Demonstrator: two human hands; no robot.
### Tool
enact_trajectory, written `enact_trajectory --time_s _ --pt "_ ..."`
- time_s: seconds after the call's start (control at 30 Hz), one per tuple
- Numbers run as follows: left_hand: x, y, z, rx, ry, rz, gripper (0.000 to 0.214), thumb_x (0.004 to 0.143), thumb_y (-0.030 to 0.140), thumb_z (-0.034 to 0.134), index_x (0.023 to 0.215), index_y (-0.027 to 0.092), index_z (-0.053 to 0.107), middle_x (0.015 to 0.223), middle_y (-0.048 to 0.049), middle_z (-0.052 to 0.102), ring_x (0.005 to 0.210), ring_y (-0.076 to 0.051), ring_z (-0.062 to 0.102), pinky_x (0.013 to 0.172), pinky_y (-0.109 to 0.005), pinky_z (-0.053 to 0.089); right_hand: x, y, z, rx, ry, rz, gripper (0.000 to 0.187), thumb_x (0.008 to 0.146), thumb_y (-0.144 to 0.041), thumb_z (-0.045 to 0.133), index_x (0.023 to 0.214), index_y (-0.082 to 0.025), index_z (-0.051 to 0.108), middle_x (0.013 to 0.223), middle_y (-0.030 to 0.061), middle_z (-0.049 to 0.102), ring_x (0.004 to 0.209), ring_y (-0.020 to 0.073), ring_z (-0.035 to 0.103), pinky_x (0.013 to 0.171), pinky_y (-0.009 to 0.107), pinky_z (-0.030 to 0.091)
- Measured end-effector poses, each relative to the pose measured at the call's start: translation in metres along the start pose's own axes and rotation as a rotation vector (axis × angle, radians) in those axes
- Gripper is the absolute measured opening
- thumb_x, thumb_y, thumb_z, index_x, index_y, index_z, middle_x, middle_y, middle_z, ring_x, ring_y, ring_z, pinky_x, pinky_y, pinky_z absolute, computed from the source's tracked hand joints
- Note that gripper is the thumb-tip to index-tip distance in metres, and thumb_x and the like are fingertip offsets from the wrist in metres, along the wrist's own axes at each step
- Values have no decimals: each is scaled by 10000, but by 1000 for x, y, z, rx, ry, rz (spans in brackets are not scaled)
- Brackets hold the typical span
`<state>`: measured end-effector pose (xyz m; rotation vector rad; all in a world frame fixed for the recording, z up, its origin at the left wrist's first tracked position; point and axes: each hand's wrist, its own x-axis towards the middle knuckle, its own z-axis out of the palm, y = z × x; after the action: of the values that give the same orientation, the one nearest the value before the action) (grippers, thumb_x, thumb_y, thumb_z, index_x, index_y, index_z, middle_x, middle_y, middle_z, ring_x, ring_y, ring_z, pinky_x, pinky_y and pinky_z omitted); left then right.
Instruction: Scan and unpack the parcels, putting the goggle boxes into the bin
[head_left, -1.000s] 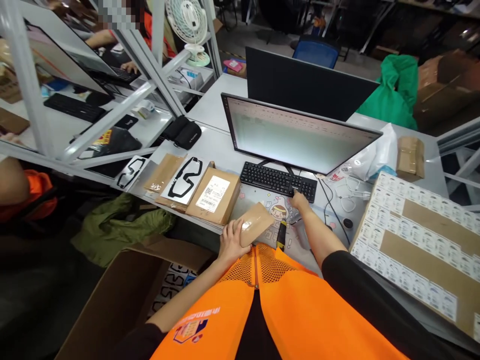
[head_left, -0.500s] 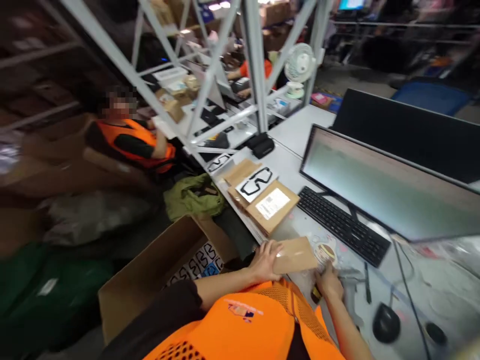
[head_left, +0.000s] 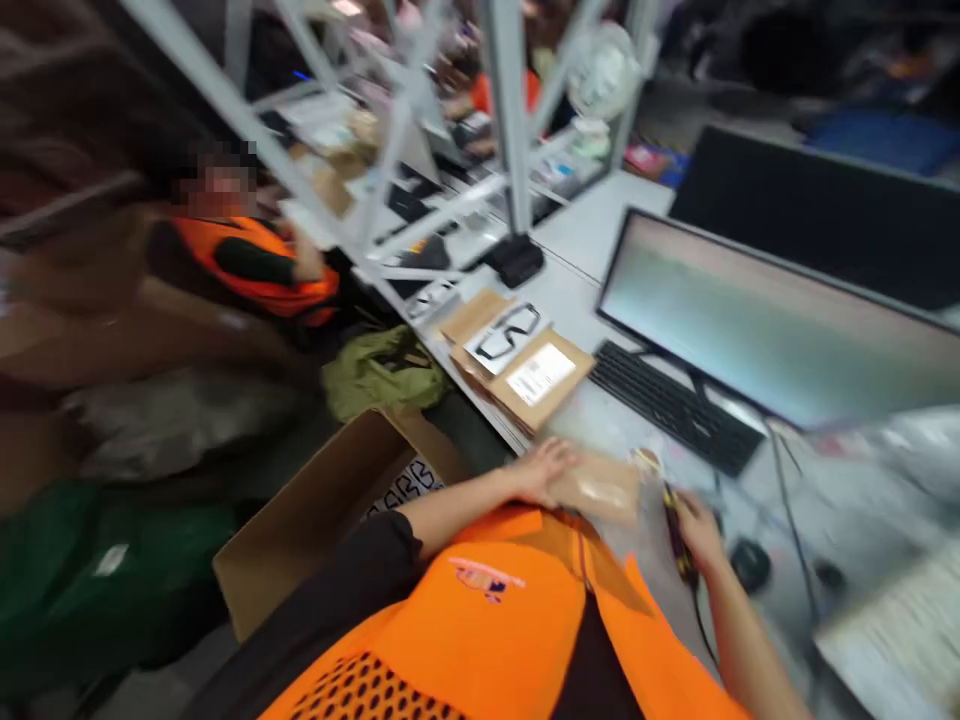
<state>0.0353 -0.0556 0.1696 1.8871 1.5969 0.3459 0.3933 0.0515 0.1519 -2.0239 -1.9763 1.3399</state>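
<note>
My left hand grips the left end of a small flat cardboard package at the desk edge, in front of my orange vest. Clear tape glints on its top. To the right of the package, my right hand is closed around a slim yellow-and-black tool shaped like a box cutter. A dark cord trails below that hand. Blur hides the tool's tip. Beyond my left hand lies a pile of cardboard envelopes, the front one with a white label. A white card with a black frame outline lies on the pile.
An open carton with printed cards inside stands at the lower left. A keyboard, monitor and mouse are on the desk. Metal frame bars rise behind. A person in an orange vest sits at the left.
My right hand has moved right, away from the package's end, with the yellow-and-black tool now more visible. My left hand stays on the package. The view has tilted, and papers show at the lower right.
</note>
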Motion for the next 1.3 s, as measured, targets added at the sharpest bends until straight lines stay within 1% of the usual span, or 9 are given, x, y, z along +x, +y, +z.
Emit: enact_trajectory --time_s 0.07,0.1,0.23,0.33,0.5,0.77,0.83,1.0,1.3 --pt "12 -5 6 19 -120 124 1109 726 478 935 1703 223 476 1707 -198 460 1597 -459 366 1314 -654 350 -18 -19 -11 38 9 -79 688 932 -700 449 1218 -155 755 1140 211 803 1153 390 735 1050 525 587" --pt "21 -9 9 45 -130 163 1168 687 447 952 1715 207 451 1694 -202 472 1587 -454 374 1328 -643 334 -19 -22 -14 61 25 -52 641 943 -690 500 1202 -166 761 1111 181 807 1138 363 722 1047 494 578" --pt "46 -25 12 68 -144 223 1219 712 413 931 1752 175 342 1714 -196 431 1592 -431 350 1354 -607 312 -4 -13 -4 145 58 45 472 983 -565 593 1145 -157 767 1058 120 812 1073 278 692 1013 371 550" --pt "44 -26 9 77 -161 222 1220 719 418 929 1753 181 327 1711 -197 423 1591 -432 347 1356 -617 308 5 -9 11 172 46 -59 376 1000 -462 573 1068 -155 779 1003 95 806 970 241 691 925 304 528" --pt "40 -21 5 75 -204 137 1238 725 449 931 1769 240 300 1737 -170 372 1614 -453 297 1355 -638 301 5 -1 21 137 101 -198 406 1009 -493 574 1033 -167 814 861 75 788 809 237 680 788 305 498" --pt "42 -18 4 75 -222 120 1250 712 443 937 1773 268 300 1728 -159 387 1591 -448 321 1342 -624 319 -11 7 25 14 113 -273 390 1047 -444 590 1198 -185 839 1167 125 840 1035 298 754 951 375 546" --pt "42 -15 3 89 -228 127 1252 706 440 940 1771 261 307 1726 -161 396 1586 -436 333 1338 -604 327 -17 9 24 -30 100 -255 393 1047 -450 601 1213 -186 841 1114 129 841 1028 312 757 931 383 553" --pt "43 -8 1 133 -275 122 1251 689 412 950 1770 300 330 1737 -151 407 1596 -443 339 1315 -605 337 -38 22 28 -60 43 -252 433 1065 -502 542 1191 -218 844 900 91 814 808 265 740 782 343 539" --pt "47 -5 -3 176 -332 171 1282 659 394 958 1773 281 335 1757 -160 394 1619 -440 329 1337 -589 290 -56 36 48 19 116 -273 480 1044 -551 512 1165 -224 842 861 89 803 754 264 732 748 344 538"
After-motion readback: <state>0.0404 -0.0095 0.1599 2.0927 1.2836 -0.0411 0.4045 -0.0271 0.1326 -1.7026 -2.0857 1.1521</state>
